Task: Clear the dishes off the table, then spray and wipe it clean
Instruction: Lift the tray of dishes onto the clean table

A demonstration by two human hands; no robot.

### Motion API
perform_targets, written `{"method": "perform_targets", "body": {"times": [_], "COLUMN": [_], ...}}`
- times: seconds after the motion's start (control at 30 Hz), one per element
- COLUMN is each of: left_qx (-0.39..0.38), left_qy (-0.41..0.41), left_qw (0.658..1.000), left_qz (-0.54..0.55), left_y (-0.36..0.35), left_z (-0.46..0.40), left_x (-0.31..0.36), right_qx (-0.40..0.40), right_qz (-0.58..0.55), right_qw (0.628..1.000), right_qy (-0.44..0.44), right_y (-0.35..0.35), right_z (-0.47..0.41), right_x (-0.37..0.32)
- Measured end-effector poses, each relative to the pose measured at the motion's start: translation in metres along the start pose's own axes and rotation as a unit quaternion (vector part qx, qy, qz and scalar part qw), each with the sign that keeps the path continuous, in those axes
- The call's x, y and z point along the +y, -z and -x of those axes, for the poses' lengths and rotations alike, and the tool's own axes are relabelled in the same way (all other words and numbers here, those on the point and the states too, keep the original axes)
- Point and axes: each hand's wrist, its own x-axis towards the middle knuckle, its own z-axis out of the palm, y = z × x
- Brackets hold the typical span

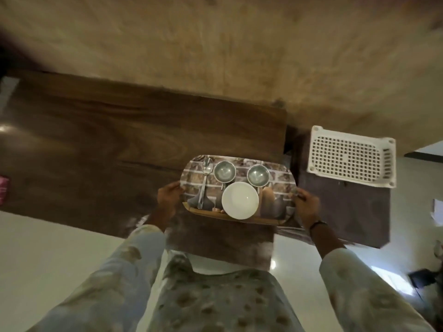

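Observation:
A patterned tray [275,185] is held over the near right corner of the dark wooden table [96,144]. My left hand [169,198] grips its left edge and my right hand [306,207] grips its right edge. On the tray lie a white plate [240,200], two small steel bowls [224,171] [258,175] and a steel spoon [205,179]. Whether the tray rests on the table or hangs just above it is unclear.
A white perforated plastic basket [350,157] sits on a lower dark surface [354,212] to the right of the table. A pink object [3,190] shows at the table's far left edge. Pale floor [48,255] lies below; a tan wall is behind.

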Motion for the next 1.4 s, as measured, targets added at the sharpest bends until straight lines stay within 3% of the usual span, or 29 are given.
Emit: {"method": "perform_targets", "body": {"times": [0.17,0.33,0.63,0.9,1.4], "left_qx": [0.029,0.046,0.1,0.085,0.077], "left_qy": [-0.004,-0.006,0.022,0.035,0.04], "left_qw": [0.997,0.997,0.994,0.995,0.996], "left_qz": [0.072,0.058,0.042,0.04,0.003], "left_y": [0.1,0.189,0.28,0.303,0.307], "left_z": [-0.072,-0.158,-0.259,-0.304,-0.32], "left_x": [0.024,0.028,0.033,0.048,0.069], "right_qx": [-0.01,-0.034,-0.041,-0.048,-0.023], "right_qz": [0.02,0.049,0.049,0.042,0.001], "right_qw": [1.0,0.998,0.996,0.995,0.993], "right_qy": [-0.017,-0.025,-0.058,-0.079,-0.117], "right_y": [-0.122,-0.235,-0.38,-0.429,-0.446], "right_z": [0.015,0.018,0.017,0.001,0.01], "right_x": [-0.036,-0.064,-0.107,-0.129,-0.136]}}
